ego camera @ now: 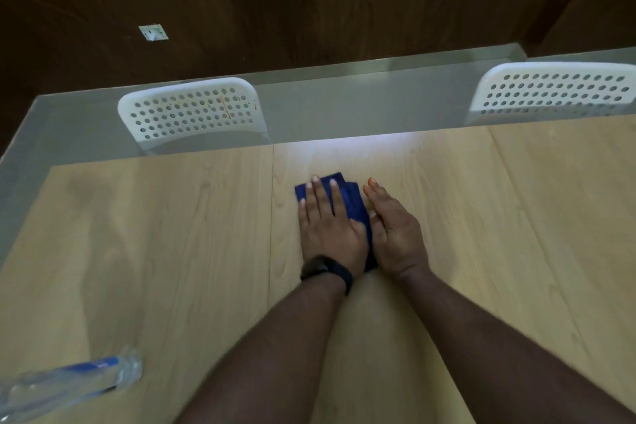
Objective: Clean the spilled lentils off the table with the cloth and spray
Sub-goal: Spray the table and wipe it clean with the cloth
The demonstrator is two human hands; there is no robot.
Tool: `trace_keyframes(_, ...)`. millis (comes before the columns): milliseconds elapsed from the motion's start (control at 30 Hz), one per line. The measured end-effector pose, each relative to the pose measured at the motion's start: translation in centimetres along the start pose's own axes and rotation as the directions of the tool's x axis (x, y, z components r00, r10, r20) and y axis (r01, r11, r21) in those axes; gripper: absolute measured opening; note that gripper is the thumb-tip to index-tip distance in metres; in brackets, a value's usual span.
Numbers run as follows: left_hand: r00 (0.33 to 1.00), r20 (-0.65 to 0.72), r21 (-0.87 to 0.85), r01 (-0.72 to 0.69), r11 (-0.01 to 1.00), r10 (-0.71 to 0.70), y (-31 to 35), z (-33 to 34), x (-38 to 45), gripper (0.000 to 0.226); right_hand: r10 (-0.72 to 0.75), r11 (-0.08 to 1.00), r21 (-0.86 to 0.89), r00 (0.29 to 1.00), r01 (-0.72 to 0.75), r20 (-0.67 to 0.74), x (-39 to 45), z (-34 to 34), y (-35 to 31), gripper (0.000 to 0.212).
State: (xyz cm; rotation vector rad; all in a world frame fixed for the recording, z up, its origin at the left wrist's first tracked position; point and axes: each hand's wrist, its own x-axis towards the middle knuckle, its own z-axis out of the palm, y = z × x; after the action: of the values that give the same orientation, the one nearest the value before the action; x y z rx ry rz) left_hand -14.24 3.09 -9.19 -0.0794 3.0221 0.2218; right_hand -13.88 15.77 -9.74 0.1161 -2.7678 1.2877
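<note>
Left hand point(327, 227) flat on blue cloth point(356, 205), mid-desk point(172, 234); right hand point(392, 231) open, edge-on just beside it. Spray bottle point(69, 385) lying near left; no lentils discernible, so gathering probably nearly done

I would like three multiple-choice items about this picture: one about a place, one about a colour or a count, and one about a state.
1. Where does the bottle lie?
A. near left corner of the table
B. between the chairs
C. beside the right hand

2. What colour is the cloth?
A. white
B. dark blue
C. red

3. How is the left hand?
A. clenched in a fist, off the table
B. flat on the cloth, fingers straight
C. holding the bottle

Answers: 1 A, the bottle lies at the bottom left, far from both hands. 2 B, dark blue shows between the left hand and the right hand. 3 B, its straight fingers press the cloth down.
</note>
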Motion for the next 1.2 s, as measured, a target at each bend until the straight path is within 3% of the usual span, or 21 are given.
trace_keyframes(200,1.0,-0.011,0.028,-0.01,1.0,0.01,-4.3,-1.3,9.6,0.071,-0.054,0.924,-0.367,0.988,0.104,0.142,0.1,0.8,-0.8,0.056)
trace_keyframes(333,1.0,-0.01,0.01,-0.006,1.0,0.006,-4.1,-1.0,8.9,0.072,-0.031,0.87,-0.48,0.983,0.115,0.18,0.3,1.0,-1.0,0.058)
trace_keyframes(467,0.999,-0.007,-0.004,-0.036,0.999,0.036,-4.5,-0.5,2.2,0.072,0.032,0.851,-0.518,0.975,0.089,0.22,0.5,1.0,-1.7,0.062)
trace_keyframes(667,0.998,0.01,-0.008,-0.067,0.998,0.067,-5.2,-0.6,1.5,0.074,0.199,0.85,-0.512,0.976,-0.128,0.085,2.6,1.5,-4.8,0.06)
trace_keyframes(867,0.992,-0.016,0.022,-0.124,0.992,0.124,-5.8,-0.6,7.4,0.075,0.165,0.798,-0.598,0.98,-0.068,0.109,2.5,3.0,-3.7,0.061)
trace_keyframes(1000,0.992,0.001,0.029,-0.127,0.992,0.127,-5.4,-1.2,11.7,0.073,0.103,0.819,-0.574,0.984,-0.001,0.145,2.7,3.5,-3.2,0.059)
trace_keyframes(1200,0.999,-0.005,-0.028,-0.053,0.998,0.053,-5.7,-1.3,9.1,0.074,0.103,0.815,-0.579,0.984,0.0,0.145,2.7,3.4,-3.2,0.059)
